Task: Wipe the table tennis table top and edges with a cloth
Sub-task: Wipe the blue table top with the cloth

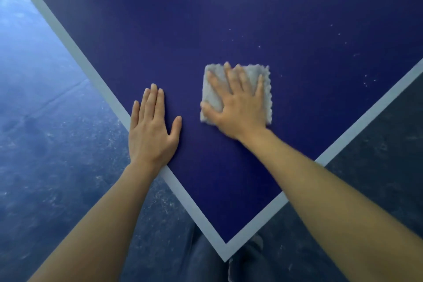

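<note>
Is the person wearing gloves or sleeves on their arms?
No. Both the left hand and the right hand are bare, with no gloves, rings or watch. Both forearms are bare too, with no sleeves in view.

One table [206,18], one cloth [258,75] — two hands: left hand [151,135], right hand [238,107].

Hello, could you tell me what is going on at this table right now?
A person stands at a corner of the blue table and is wiping its top. The right hand lies flat, fingers spread, on a pale folded cloth and presses it to the surface. The left hand rests open and flat on the table near the white edge line, holding nothing. Small white specks still show on the surface beyond the cloth, toward the right edge, so that part looks unwiped.
</note>
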